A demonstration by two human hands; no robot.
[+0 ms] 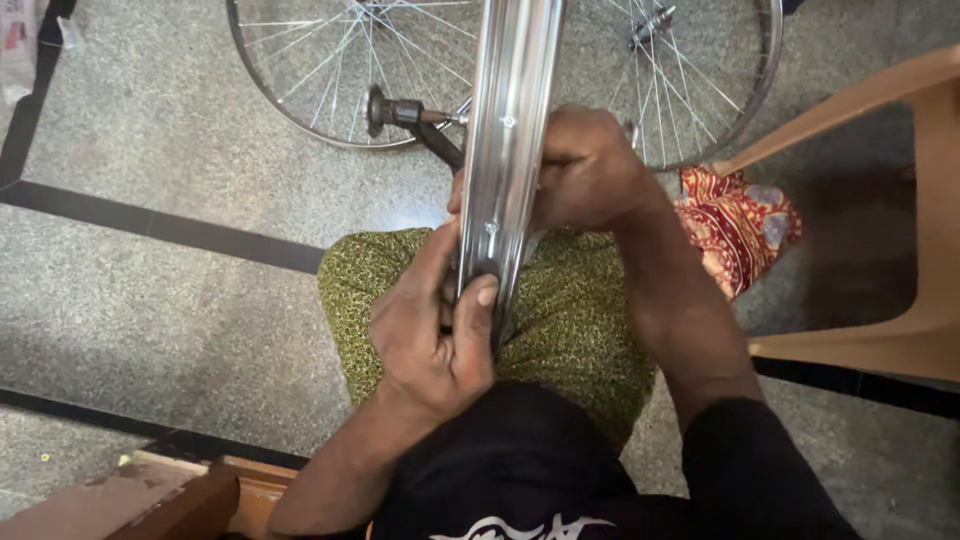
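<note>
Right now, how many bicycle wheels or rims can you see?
3. One bare silver rim stands edge-on at centre, held by the left hand and right hand. Two spoked wheels lie on the floor behind it: one upper left, one upper right. More may lie out of frame.

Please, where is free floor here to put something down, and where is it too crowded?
Free: the grey floor left of the knee, between the dark strip and the spoked wheel. Crowded: the lap, where the left hand and right hand grip the upright rim; the plastic chair fills the right.
</note>
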